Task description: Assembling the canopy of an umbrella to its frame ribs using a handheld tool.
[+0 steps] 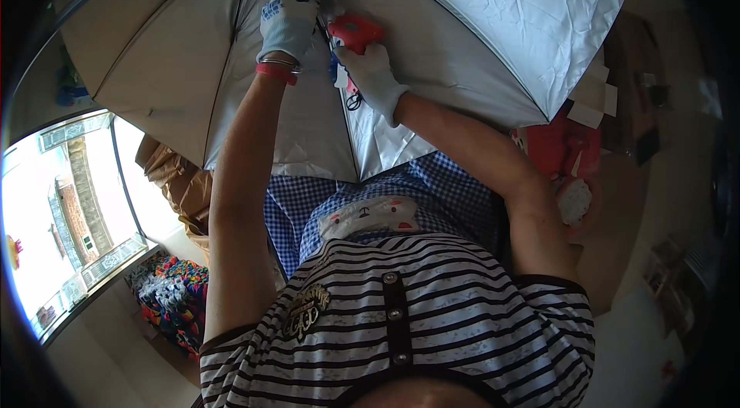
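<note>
— Silver fabric umbrella canopy [432,38]: where is it lying?
— Spreading above the lap. The left gloved hand [287,22] is pinching its black rib; the right gloved hand [374,72] is gripping a red tool [354,30] beside it.

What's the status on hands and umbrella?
Left hand gloved, gripping umbrella fabric at a rib. Right hand gloved, holding red tool against the canopy. Nothing between hands and work.
</note>
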